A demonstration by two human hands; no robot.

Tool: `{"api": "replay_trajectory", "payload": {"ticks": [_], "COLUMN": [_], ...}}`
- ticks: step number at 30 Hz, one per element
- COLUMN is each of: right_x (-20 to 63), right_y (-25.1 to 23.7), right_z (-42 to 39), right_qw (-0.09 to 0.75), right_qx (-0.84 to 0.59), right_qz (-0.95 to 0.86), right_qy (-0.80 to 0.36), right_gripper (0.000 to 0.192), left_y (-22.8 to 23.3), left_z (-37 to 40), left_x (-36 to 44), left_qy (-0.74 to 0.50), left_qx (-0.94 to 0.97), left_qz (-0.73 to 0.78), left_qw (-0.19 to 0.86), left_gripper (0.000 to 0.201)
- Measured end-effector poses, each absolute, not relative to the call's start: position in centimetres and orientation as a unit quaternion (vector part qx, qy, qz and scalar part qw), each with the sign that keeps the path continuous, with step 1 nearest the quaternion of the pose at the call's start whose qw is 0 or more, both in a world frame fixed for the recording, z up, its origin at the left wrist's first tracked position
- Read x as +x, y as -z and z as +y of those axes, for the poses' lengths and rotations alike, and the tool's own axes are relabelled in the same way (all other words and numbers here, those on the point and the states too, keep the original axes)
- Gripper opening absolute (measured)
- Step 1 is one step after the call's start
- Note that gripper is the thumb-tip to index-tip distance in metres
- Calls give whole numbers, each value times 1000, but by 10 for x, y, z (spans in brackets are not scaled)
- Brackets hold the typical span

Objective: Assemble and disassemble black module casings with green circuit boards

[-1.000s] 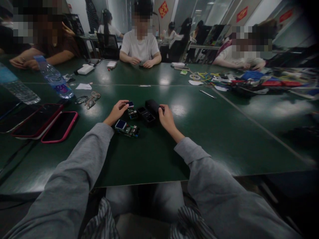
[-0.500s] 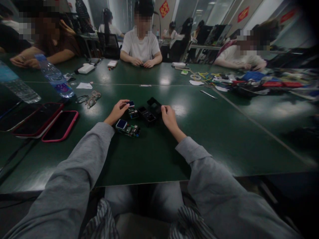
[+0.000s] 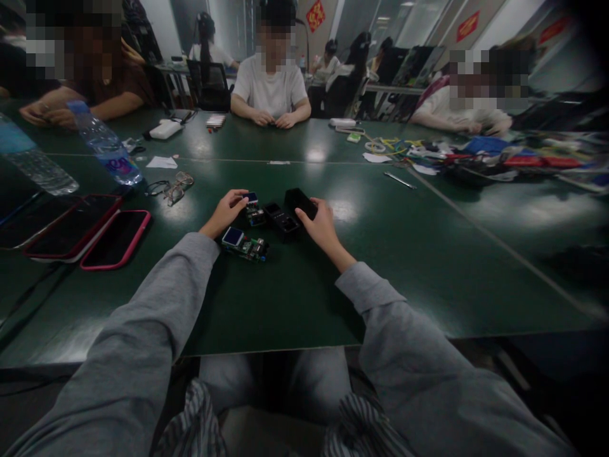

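My left hand (image 3: 224,212) pinches a small circuit board with a blue screen (image 3: 252,208) on the dark green table (image 3: 295,285). My right hand (image 3: 320,225) grips a black plastic case half (image 3: 299,202), tilted up off the table. Between the hands lies another black case part (image 3: 281,221). A second green circuit board with a blue-white screen (image 3: 243,244) lies flat just in front of my left wrist.
Two phones in red cases (image 3: 85,231) lie at the left, with glasses (image 3: 175,187) and water bottles (image 3: 105,147) beyond. Other people sit at the far side. Cables and tools (image 3: 476,158) pile up at the right. A thin metal tool (image 3: 398,180) lies mid-table.
My right hand has turned the black case half and closed further around it, shifting slightly left. My left hand stays on the small board.
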State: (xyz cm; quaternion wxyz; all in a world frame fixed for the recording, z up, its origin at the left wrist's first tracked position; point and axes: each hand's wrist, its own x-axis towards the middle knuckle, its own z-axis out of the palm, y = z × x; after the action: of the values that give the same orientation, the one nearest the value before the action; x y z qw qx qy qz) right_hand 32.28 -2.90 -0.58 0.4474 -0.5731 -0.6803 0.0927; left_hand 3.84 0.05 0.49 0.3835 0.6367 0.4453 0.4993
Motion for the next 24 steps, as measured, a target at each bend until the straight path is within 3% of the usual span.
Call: {"api": "replay_trajectory", "payload": {"ticks": [14,20,24], "right_x": [343,432,533], "right_y": [-3,-2,-8], "right_z": [-53,-110,-114], "right_qw": [392,342,343], "right_qx": [-542,-530,-633], "right_qz": [-739,-772,-693], "right_qy": [-83,-77,-33], "right_gripper": [51,55,71], "left_y": [2,6,4], "left_z": [8,11,9], "left_x": [36,37,38], "left_qy": [-507,-511,-512], "left_qx": [631,627,627], "left_qz": [443,438,435], "left_qw": [386,393,394], "left_gripper": [39,40,39]}}
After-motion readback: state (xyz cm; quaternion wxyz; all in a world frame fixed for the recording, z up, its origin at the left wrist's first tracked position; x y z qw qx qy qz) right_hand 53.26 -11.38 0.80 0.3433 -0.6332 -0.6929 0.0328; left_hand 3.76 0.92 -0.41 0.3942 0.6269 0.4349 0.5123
